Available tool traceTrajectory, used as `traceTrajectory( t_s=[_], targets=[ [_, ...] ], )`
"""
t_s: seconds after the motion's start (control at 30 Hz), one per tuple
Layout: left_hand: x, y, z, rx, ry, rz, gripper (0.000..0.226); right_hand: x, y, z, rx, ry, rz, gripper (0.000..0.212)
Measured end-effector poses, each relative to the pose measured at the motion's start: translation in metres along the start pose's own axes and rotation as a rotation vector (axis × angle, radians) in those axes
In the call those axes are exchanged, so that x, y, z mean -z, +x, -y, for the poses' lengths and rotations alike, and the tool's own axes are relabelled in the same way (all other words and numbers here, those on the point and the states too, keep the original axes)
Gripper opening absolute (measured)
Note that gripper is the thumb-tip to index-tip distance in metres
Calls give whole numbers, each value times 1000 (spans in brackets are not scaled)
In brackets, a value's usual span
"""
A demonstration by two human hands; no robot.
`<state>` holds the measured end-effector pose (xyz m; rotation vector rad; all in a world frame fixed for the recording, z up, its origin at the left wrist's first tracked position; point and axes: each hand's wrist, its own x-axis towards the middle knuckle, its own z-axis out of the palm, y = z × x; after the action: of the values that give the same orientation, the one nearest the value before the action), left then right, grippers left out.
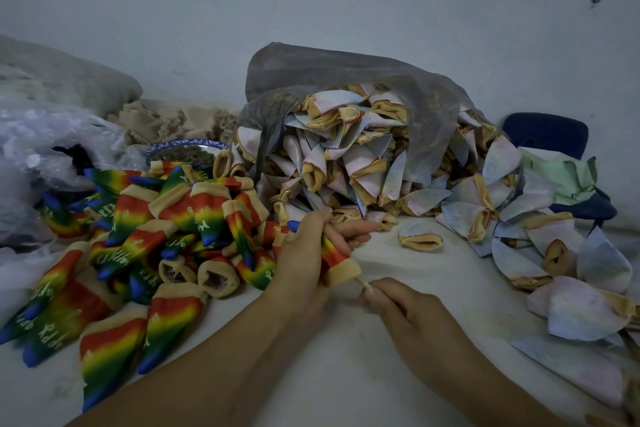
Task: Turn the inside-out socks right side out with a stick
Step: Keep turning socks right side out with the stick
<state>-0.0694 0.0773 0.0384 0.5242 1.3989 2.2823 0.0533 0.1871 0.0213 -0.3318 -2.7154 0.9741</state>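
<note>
The white table (pixel 346 374) carried a grey plastic bag (pixel 346 73) at its back, with pale inside-out socks (pixel 360 163) spilling from it forward and rightward. Left of the bag lay a heap of rainbow socks (pixel 138 236) and a blue-rimmed plate (pixel 187 142). One stray sock (pixel 420 240) lay just before the bag.

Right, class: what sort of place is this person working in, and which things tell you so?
Probably a small home workshop doing sock piecework: a heap of turned rainbow socks, a grey sack spilling pale inside-out socks, and the right hand pinching a stick that runs into a sock.
</note>
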Motion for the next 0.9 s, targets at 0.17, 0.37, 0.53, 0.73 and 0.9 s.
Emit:
traceTrajectory(
  t_s=[0.17, 0.37, 0.53, 0.73, 0.9],
  targets=[
    [4, -3, 2, 57, 32, 74, 76, 10, 2, -6, 109, -328, -61, 32],
    [7, -1, 5, 36, 53, 86, 61, 1, -1, -7, 89, -326, -115, 37],
    [10, -5, 12, 8, 263, 209, 48, 5, 5, -12, 54, -278, -180, 36],
    [9, -5, 16, -67, 497, 204, 44, 10, 4, -23, 26, -339, -291, 42],
    [10, -1, 18, -91, 644, 189, 59, 14, 9, -26, -50, -347, -329, 46]
  ],
)
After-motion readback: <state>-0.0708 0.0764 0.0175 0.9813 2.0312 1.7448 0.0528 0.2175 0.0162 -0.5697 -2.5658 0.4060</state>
